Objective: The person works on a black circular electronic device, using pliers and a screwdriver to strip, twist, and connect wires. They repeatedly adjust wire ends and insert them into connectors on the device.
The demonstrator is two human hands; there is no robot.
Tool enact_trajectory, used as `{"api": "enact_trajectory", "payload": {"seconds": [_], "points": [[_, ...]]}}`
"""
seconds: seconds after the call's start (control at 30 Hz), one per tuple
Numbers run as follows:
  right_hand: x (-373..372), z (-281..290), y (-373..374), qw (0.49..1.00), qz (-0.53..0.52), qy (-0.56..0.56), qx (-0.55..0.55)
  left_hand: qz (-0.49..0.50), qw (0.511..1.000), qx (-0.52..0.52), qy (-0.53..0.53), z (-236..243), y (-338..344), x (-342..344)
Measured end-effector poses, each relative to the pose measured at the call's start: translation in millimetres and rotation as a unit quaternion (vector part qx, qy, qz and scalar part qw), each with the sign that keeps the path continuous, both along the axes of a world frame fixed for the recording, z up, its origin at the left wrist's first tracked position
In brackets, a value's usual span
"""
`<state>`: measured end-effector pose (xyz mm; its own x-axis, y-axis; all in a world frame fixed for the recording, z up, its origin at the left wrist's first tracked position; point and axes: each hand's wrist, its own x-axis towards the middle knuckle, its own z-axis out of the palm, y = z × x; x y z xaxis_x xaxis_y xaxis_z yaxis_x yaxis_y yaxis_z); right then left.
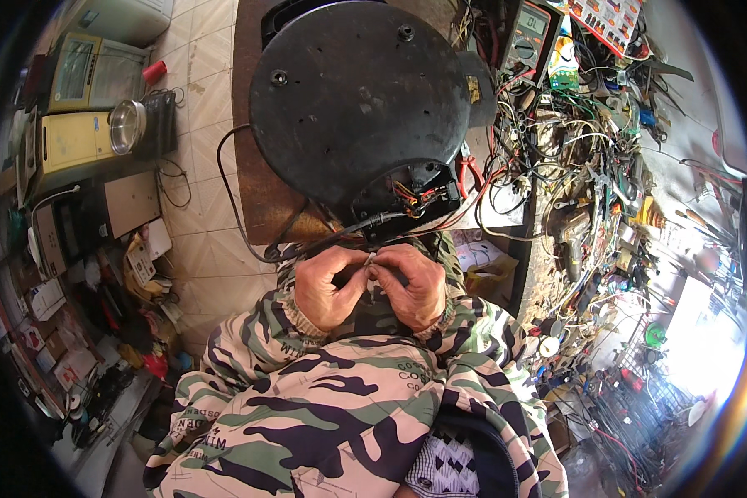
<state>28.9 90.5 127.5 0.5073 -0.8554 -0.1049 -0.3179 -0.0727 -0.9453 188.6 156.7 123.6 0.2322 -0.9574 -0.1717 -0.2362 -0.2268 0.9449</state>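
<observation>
In front of my chest, my left hand (330, 286) and my right hand (408, 284) meet with thumbs and forefingers pinched together. Between the fingertips shows a small pale wire end (371, 258), mostly hidden by the fingers. Just beyond them lies a large round black appliance base (361, 100), its flat underside up. A recess at its near right edge exposes bundled coloured wires (412, 196). A black cable (227, 178) loops out on the left and runs back close to my hands. Red-handled pliers (471, 173) lie beside the base on the right.
The base rests on a brown bench top (261, 199). To the right, a multimeter (529, 37) sits above heaps of tangled wires (589, 149) and tools, with a dark power tool (571, 245) among them. Cabinets and a metal bowl (128, 126) stand at left beyond the tiled floor (212, 249).
</observation>
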Motion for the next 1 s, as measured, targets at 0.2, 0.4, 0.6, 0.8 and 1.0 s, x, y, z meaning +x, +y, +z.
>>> {"api": "enact_trajectory", "payload": {"seconds": [0.2, 0.4, 0.6, 0.8, 1.0], "points": [[0.9, 0.1, 6.5, 0.999, -0.017, 0.003, -0.03, -0.014, 1.0, 0.015, 0.018, 1.9, 1.3, 2.2], [2.2, -0.2, 11.4, 0.996, -0.031, 0.016, -0.079, -0.026, 0.999, 0.019, 0.023, 5.0, -0.1, 3.8], [3.2, -3.5, 16.1, 0.997, -0.066, -0.029, -0.008, -0.034, 0.999, -0.02, 0.013, -0.9, 3.0, 5.4], [3.4, -4.4, 16.6, 0.955, -0.124, -0.12, 0.241, -0.022, 0.997, -0.071, -0.021, -4.6, 1.7, 3.4], [5.3, 0.2, 15.1, 0.995, -0.099, -0.022, 0.019, -0.015, 0.995, -0.088, -0.051, 8.9, -4.0, 0.2]]}}
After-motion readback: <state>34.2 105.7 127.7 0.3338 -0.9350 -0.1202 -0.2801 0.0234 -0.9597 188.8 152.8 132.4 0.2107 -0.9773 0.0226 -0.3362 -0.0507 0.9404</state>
